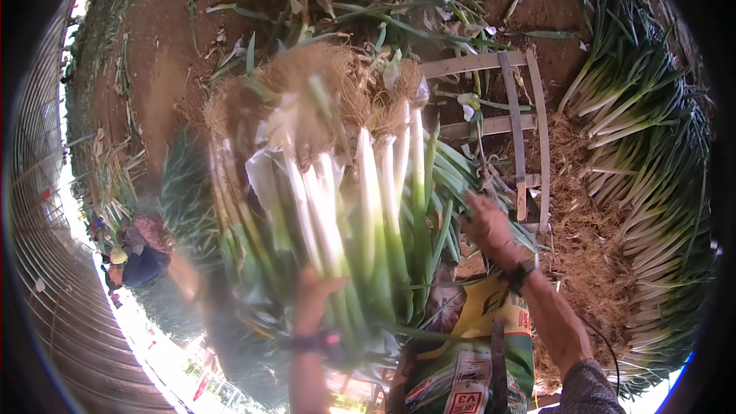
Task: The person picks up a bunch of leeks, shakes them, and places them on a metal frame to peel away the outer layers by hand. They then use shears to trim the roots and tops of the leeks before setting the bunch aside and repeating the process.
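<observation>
Over a yellow-and-green sack [502, 299], the blurred left hand [313, 299] lies against upright, root-up leeks [330, 222]; whether its fingers grip cannot be told. The right hand [492, 230] is beside their leaves, fingers bent, any hold unclear. The step seems to be handling the bunch; the next move likely calls for a firm, even grip. Beyond lie a slatted frame [534, 107], a long leek row [644, 184], littered brown soil [161, 46], a stooping person [146, 257] and a ribbed, curved wall [46, 222].
</observation>
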The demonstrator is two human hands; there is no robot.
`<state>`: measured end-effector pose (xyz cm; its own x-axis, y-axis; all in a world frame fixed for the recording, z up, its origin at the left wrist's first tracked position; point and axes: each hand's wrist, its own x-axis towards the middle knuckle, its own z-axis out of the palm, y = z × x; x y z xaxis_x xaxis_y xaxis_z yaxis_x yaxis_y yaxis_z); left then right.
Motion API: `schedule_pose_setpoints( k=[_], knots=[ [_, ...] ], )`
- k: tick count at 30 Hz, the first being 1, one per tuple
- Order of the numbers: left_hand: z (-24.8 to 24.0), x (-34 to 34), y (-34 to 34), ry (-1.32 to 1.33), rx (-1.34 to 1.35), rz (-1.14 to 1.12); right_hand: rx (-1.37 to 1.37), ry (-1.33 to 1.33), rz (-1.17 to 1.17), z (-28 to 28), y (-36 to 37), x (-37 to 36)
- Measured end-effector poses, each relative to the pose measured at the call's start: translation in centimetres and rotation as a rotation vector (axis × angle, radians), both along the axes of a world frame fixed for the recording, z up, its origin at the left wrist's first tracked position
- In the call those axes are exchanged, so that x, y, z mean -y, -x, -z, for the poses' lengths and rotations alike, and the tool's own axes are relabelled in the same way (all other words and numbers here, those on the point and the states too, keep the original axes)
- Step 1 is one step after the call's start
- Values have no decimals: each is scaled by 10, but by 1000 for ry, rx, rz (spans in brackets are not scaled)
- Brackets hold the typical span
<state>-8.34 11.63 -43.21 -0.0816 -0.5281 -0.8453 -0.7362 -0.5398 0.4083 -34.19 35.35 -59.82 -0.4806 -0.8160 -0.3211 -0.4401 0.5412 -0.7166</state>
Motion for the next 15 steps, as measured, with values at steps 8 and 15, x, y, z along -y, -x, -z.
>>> schedule_pose_setpoints(
  k=[8, 15],
  knots=[
    [-4, 0, -54, -43, -39, 21, 631, -18, -14, -94, -76, 115],
    [-7, -1, -47, -59, -91, -27, 567, -186, 266, -88, -104, 162]
  ],
)
